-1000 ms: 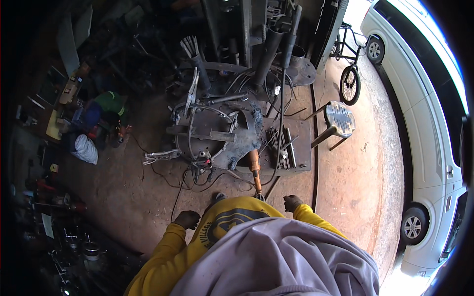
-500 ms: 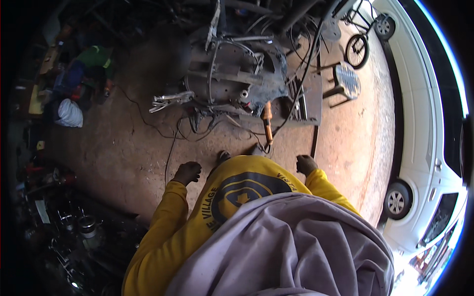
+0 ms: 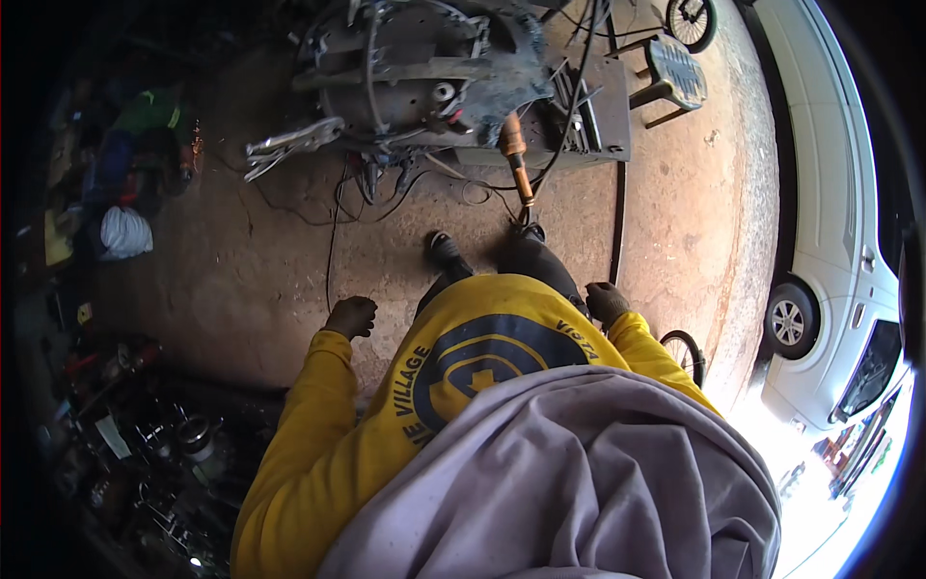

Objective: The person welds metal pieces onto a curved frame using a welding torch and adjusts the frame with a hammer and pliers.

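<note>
My left hand (image 3: 352,317) hangs beside my body, fingers curled into a loose fist with nothing visible in it. On the other side, my right hand (image 3: 606,302) is likewise closed, near my hip, and I see no object in it. Neither hand touches anything on the metal workbench (image 3: 608,140) ahead of me. On that bench lie a dark metal frame (image 3: 410,72), locking pliers (image 3: 294,147) with a long jaw, and an orange corded tool (image 3: 516,154) that sticks out over the near edge.
Cables (image 3: 395,198) trail on the floor below the bench. A slatted stool (image 3: 675,72) stands to its right, with a white van (image 3: 839,193) beyond. Far left, a person in green (image 3: 145,114) is near flying sparks (image 3: 198,145). Dark metal parts (image 3: 193,434) crowd the lower left.
The bench and its tools have shifted up in view, showing more floor and my feet. A bicycle wheel now shows beside my right arm, and sparks appear at far left. Both hands stay closed.
</note>
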### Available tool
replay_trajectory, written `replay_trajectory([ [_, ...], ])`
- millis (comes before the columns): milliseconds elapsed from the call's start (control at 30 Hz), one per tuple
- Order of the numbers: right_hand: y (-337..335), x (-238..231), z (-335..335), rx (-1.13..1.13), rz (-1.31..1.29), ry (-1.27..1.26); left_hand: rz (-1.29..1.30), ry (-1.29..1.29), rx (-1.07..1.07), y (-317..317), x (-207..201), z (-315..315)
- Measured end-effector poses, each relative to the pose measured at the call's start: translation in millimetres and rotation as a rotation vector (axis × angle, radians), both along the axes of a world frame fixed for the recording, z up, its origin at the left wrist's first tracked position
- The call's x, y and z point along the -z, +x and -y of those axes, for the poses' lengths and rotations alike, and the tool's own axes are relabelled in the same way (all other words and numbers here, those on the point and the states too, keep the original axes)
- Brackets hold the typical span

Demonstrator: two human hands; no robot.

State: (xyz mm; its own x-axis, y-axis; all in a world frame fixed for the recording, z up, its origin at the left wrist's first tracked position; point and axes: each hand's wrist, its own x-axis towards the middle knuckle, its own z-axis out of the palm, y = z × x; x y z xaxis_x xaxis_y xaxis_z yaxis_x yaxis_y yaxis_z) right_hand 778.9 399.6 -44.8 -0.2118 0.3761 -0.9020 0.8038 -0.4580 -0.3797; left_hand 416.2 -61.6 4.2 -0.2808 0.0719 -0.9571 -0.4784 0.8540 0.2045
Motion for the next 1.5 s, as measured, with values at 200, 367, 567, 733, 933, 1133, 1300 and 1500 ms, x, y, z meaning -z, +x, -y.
replay_trajectory([
  [200,70.1,46.3,-46.5,-0.444,-0.128,0.238,-0.061,0.104,-0.062,11.7,-6.6,-73.8],
  [367,105.5,86.8,-112.8,-0.937,-0.229,0.722,-0.186,0.186,0.368,32.9,3.0,-134.8],
  [567,194.0,146.4,-250.3,0.049,-0.081,-0.084,-0.140,0.044,-0.029,88.3,-22.9,-289.3],
  [733,200.4,85.5,-345.7,0.262,0.107,-0.188,-0.130,0.155,0.101,130.4,-78.6,-399.8],
  [933,194.5,87.7,-404.3,0.380,0.065,-0.190,-0.147,0.116,0.095,133.5,-83.6,-465.4],
  [1133,148.0,94.3,-396.6,-0.103,0.112,-0.099,-0.183,0.085,0.226,119.1,-69.8,-498.7],
  [1300,118.2,87.4,-430.3,-0.102,0.150,-0.162,-0.225,0.104,0.350,128.7,-66.2,-523.8],
  [1500,90.2,126.7,-556.8,-0.216,0.240,-0.294,-0.099,0.035,0.173,142.6,-47.5,-552.9],
])
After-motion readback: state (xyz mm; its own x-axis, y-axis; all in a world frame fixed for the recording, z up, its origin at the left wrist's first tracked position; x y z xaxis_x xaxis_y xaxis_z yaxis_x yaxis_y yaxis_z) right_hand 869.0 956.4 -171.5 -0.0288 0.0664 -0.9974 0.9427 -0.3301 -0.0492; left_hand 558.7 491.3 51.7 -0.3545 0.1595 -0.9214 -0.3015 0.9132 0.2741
